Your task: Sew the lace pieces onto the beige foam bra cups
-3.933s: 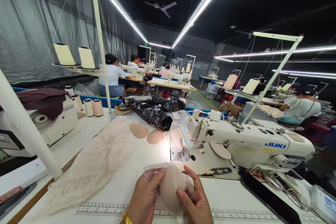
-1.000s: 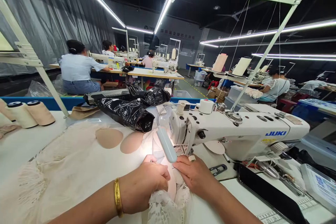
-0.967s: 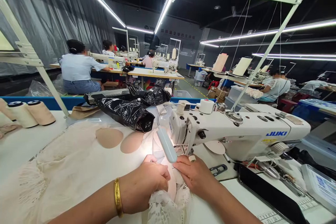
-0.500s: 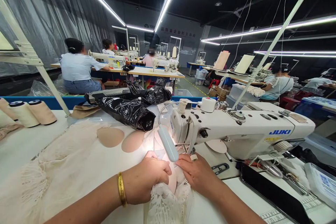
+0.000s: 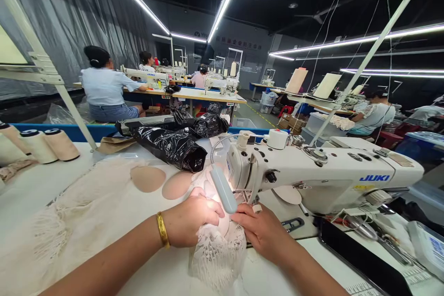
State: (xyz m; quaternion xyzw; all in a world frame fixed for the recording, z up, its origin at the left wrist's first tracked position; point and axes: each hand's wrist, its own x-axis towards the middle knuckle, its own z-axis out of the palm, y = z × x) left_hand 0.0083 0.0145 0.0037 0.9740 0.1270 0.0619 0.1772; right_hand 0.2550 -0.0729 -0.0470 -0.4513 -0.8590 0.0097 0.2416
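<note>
My left hand [image 5: 192,219], with a gold bangle on the wrist, is closed on a cream lace piece [image 5: 217,256] with a beige padded cup inside it. My right hand [image 5: 262,231] presses the same piece from the right, fingers curled on it. Both hands hold it right under the head of the white JUKI sewing machine [image 5: 322,178], beneath its small lamp [image 5: 224,189]. The needle area is hidden behind the lamp and my fingers.
A heap of cream lace [image 5: 79,212] and two beige cups [image 5: 147,179] lie to the left. Thread cones [image 5: 58,144] stand at far left, black plastic bags [image 5: 173,143] behind. Scissors [image 5: 360,231] lie right of the machine. Other people sew at tables beyond.
Earlier I held the lace and cup near the table's front edge; now both hands have it under the machine head and have pushed it slightly further away over the last second.
</note>
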